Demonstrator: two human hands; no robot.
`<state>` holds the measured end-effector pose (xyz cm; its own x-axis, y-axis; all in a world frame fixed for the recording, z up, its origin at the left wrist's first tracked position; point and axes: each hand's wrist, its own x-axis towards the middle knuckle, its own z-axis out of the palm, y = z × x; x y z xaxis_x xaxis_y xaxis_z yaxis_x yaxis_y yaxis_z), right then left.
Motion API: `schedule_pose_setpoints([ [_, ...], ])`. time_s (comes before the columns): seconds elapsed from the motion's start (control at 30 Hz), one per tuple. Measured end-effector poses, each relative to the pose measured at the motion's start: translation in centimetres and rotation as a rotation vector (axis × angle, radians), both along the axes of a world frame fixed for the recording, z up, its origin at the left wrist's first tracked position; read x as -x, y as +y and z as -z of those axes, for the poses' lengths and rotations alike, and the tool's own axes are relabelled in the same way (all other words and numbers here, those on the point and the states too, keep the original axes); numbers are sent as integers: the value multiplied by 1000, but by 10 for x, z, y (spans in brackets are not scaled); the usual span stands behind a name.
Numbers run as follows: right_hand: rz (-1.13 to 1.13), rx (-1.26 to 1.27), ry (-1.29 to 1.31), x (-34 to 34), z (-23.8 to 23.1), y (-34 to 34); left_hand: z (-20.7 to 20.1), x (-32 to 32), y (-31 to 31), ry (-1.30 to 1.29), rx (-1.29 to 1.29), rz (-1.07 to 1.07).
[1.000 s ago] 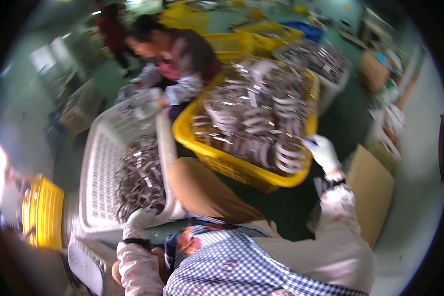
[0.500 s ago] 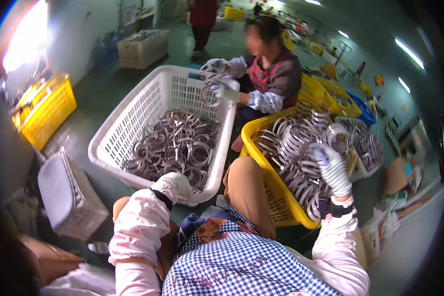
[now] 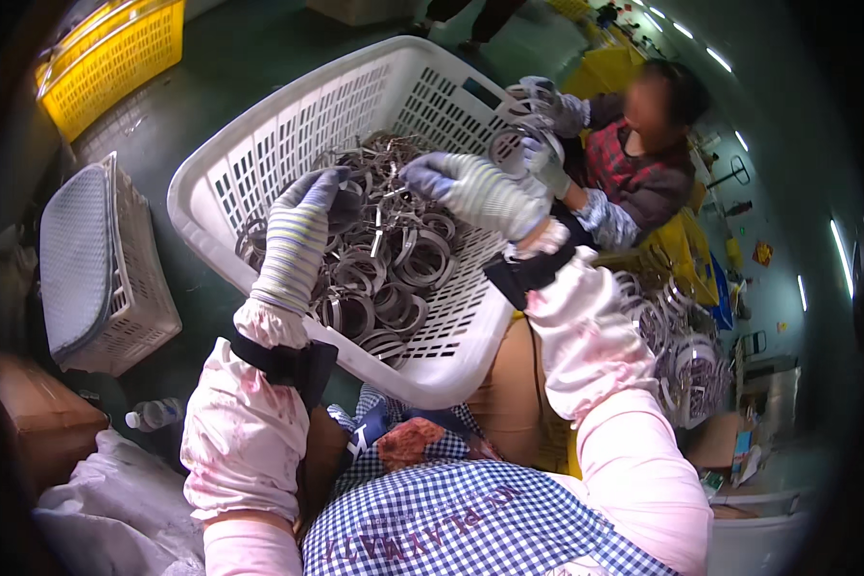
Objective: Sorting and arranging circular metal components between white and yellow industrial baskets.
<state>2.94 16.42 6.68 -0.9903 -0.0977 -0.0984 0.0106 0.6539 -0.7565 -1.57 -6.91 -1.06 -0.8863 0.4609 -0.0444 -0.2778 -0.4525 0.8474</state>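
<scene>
A white slatted basket (image 3: pixel 202 230) stands before me with a heap of grey metal ring clamps (image 3: pixel 422 259) in it. Over the left part of the heap is my left hand (image 3: pixel 298 235), in a striped glove, its fingers drawn together and pointing inward. From the right reaches my right hand (image 3: pixel 480 192), gloved alike, fingertips pinched above the same heap. Whatever either hand may hold is not clear against the clamps. Across the basket, a co-worker's gloved hands (image 3: pixel 542 154) hold several ring clamps by the far right rim.
More clamps (image 3: pixel 686 365) are piled at the right, past my right arm. A grey-lidded white crate (image 3: pixel 82 269) stands at the left, with a plastic bottle (image 3: pixel 154 414) on the floor near it. A yellow crate (image 3: pixel 115 62) is at the far left. The co-worker (image 3: pixel 634 163) sits close by.
My right hand has gone from the clamps in the yellow basket to over the white basket. My left hand has moved from the near rim to above the heap. The view has turned.
</scene>
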Motion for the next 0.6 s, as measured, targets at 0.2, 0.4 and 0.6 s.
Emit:
schedule_pose_setpoints([
  [0.2, -65, -462, -334, 63, 200, 30, -23, 0, 4, -49, -43, -108],
  [0.4, 104, -544, -422, 86, 325, 22, -17, 3, 22, -37, -31, -94],
  [0.6, -34, -417, -399, 78, 270, -26, -13, 3, 17, -70, 30, -57],
])
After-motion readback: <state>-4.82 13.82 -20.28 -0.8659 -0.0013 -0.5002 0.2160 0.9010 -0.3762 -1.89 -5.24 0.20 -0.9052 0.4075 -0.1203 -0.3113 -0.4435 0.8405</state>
